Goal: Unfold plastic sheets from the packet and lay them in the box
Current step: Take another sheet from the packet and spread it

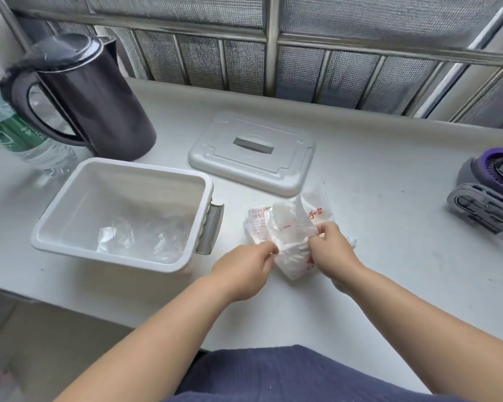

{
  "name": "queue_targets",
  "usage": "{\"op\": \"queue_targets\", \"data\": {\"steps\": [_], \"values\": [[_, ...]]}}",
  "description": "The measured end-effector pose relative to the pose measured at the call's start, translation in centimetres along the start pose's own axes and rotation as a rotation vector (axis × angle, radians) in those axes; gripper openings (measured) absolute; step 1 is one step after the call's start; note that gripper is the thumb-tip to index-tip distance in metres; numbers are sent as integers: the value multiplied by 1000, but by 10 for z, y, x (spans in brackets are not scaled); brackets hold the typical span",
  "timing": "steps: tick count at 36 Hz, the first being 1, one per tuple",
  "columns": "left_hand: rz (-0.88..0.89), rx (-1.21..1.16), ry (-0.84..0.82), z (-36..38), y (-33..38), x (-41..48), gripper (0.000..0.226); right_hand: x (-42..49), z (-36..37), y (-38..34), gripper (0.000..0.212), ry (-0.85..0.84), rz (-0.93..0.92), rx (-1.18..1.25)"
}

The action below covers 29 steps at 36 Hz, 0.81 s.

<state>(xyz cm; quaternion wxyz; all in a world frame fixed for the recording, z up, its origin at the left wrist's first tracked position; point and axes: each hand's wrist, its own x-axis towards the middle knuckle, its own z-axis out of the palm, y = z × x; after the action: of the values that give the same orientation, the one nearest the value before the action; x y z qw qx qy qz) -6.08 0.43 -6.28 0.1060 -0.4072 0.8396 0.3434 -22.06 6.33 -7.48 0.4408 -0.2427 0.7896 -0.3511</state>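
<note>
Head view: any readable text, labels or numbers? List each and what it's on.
"手": red, on the packet; the character after it is blurred.
Small red print on the packet's left part: too small to read.
White print on the bottle, on its green label: blurred, unreadable.
No text visible on the kettle, box or lid.

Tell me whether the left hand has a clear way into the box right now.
Probably yes. The left hand sits just right of the box, whose lid lies off to the side; nothing stands between them, though it pinches a plastic sheet.
</note>
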Motion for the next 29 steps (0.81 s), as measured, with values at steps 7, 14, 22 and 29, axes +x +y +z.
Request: {"op": "queue_targets", "data": {"steps": [7,14,22,29], "values": [[104,25,519,16,0,23,36,7,-12,14,32,-46,-326,-670],[-117,-101,208,20,3,41,14,12,-15,-2,11,-178,-218,-614],[-498,-934,262,41,6,49,50,29,-6,-3,44,-105,-179,-623],[-448,-767,482,38,5,54,15,34,-14,3,35,-86,-219,-459]]}}
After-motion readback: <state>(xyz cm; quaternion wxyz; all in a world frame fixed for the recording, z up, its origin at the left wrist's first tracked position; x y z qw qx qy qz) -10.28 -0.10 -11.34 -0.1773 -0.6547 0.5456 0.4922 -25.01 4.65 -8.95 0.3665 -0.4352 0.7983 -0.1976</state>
